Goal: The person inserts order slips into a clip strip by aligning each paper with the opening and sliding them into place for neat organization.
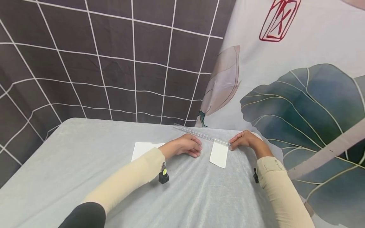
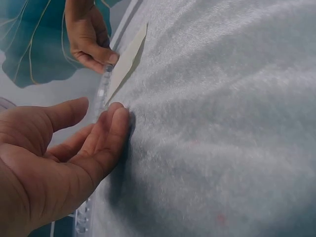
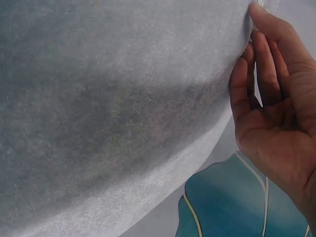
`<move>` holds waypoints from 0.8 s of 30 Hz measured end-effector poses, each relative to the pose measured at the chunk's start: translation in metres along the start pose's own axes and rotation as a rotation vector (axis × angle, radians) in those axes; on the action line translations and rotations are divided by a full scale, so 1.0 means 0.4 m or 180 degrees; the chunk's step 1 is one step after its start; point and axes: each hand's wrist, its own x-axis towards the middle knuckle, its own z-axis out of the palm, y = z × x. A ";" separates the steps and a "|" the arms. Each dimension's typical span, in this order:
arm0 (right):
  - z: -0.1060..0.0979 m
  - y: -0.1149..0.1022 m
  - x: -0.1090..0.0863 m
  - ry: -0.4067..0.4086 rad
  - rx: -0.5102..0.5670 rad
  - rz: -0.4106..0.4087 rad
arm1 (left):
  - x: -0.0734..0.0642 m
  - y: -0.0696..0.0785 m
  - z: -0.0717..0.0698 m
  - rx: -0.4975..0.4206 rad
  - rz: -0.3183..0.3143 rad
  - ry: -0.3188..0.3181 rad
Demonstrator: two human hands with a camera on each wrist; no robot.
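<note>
A clear plastic ruler point(image 1: 196, 133) lies slantwise near the far edge of the table. My right hand point(image 1: 246, 140) pinches its right end between thumb and fingers; in the right wrist view only a bit of that end shows above the thumb. Under the same end sits a small white piece of paper point(image 1: 219, 155), with its lower edge cut at a slant. My left hand point(image 1: 188, 145) is beside the paper, on the near side of the ruler, fingers loosely bent and holding nothing. In the left wrist view its palm point(image 2: 54, 168) faces the camera.
More white paper point(image 1: 142, 149) lies to the left, partly hidden behind my left forearm. A grey, slightly wrinkled cloth point(image 1: 119, 183) covers the table. A dark gridded curtain point(image 1: 114, 63) and a leaf-patterned curtain point(image 1: 299, 104) hang right behind it.
</note>
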 end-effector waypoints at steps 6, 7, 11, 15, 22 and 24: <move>0.001 0.000 0.001 -0.0014 -0.0014 -0.0028 | -0.022 -0.003 -0.005 0.0039 -0.0022 0.0013; 0.001 0.000 0.002 -0.0012 -0.0013 -0.0030 | -0.026 -0.003 -0.005 0.0042 -0.0035 0.0017; 0.000 0.002 0.005 0.0000 -0.0021 -0.0005 | -0.042 -0.005 -0.001 0.0085 -0.0053 0.0018; -0.001 0.005 0.009 0.0006 -0.0027 0.0023 | -0.053 -0.008 0.003 0.0105 -0.0039 -0.0002; 0.001 0.001 0.010 -0.0001 0.0003 -0.0001 | -0.061 -0.026 -0.001 0.0104 0.0001 0.0017; 0.000 0.000 0.008 -0.0001 -0.0014 -0.0013 | -0.065 -0.032 -0.003 0.0132 -0.0006 0.0018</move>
